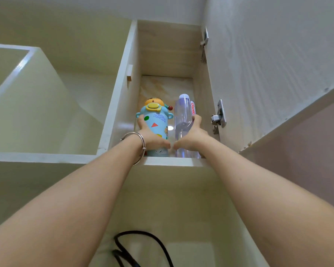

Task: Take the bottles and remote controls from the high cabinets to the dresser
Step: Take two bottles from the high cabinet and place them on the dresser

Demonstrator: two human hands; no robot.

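Step in hand, as I'm reading it: pickup from the high cabinet (pixel 170 161), two bottles at once. The left hand (pixel 152 135) is gripping the lower body of the blue cartoon bottle (pixel 154 120), with fingers curling round its left side and the thumb lying low across the front. The right hand (pixel 191 135) is gripping the clear bottle (pixel 182 112) in mirror fashion, fingers running up its right side. Both bottles are standing on the cabinet floor just behind the front edge, side by side; I can't tell if they're touching. Both long axes are running vertical, with caps pointing up toward the cabinet top and bases sitting down. The blue one's print and yellow lid button are facing out toward the person. A red-and-white tube (pixel 193 108) is standing behind the clear bottle, mostly hidden. No remote is showing in this compartment. The door (pixel 268 74) is hanging open on the right, its hinge (pixel 218 117) just beside the right hand. The next move is calling for drawing both bottles straight out over the front edge, keeping them upright and the right wrist off that hinge, then lowering them for the carry to the dresser, which isn't in view. The bracelet (pixel 141 145) is sitting at the shelf edge, so it's looking like a possible snag.
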